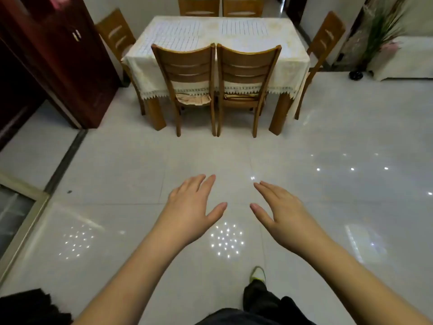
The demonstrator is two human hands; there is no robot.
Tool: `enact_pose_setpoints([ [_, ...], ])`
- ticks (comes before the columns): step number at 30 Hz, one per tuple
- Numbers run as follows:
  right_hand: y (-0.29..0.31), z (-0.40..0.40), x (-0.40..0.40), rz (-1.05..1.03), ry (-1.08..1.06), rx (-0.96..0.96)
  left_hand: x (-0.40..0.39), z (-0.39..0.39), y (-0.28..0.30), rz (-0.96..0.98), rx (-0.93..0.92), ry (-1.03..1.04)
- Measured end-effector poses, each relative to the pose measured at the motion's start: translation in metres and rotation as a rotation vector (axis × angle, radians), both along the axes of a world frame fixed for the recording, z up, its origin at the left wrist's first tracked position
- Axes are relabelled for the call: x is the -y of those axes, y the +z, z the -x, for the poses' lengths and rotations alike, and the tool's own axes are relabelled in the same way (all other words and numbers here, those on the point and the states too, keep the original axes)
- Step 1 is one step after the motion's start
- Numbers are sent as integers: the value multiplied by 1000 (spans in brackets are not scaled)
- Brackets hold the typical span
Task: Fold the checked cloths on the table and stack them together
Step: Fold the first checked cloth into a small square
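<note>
Two white checked cloths lie flat on the far table [290,64]: a larger one [168,38] on the left half and a smaller one [244,27] at the back right. The table has a cream lace-edged tablecloth. My left hand [192,205] and my right hand [276,207] are stretched out in front of me over the floor, palms down, fingers straight, holding nothing. Both hands are well short of the table.
Two wooden chairs [189,73] [246,73] are pushed in at the table's near side, with more chairs at both ends and behind. A dark red cabinet [61,62] stands at the left. Glossy tiled floor [328,184] lies between me and the table. My shoe [257,274] shows below.
</note>
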State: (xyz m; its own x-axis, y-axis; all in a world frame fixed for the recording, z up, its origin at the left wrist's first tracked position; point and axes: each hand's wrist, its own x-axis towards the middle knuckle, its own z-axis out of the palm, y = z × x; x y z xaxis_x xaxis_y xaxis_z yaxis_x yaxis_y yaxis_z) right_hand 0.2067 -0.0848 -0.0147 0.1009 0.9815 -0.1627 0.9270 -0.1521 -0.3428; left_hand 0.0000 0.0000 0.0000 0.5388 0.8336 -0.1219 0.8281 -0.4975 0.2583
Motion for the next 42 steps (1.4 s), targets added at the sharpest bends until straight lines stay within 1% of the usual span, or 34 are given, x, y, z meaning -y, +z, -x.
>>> enact_pose_setpoints([
  [5,-24,-45,-35,9,-1,-27,-43,-43,-18,25,-30,-16],
  [9,-39,-86,-66,22,28,-6,-77,-87,-24,19,-37,-107],
  [17,-38,-154,-143,85,125,-20,-147,-167,-25,35,-75,-34],
  [21,-34,-178,-188,22,123,51,-186,-195,-30,36,-112,-28],
  [27,-38,-207,-269,15,104,63,-266,-224,-39,39,-76,-21],
  [30,-39,-212,-317,43,112,63,-312,-235,-38,35,-10,-63],
  [33,-36,-212,-368,8,77,70,-368,-241,-36,11,35,-58],
  [38,-22,-222,-447,-29,2,49,-456,-254,-34,5,28,-68],
  [42,-14,-250,-499,-36,-47,61,-516,-276,-37,-18,-3,-69],
])
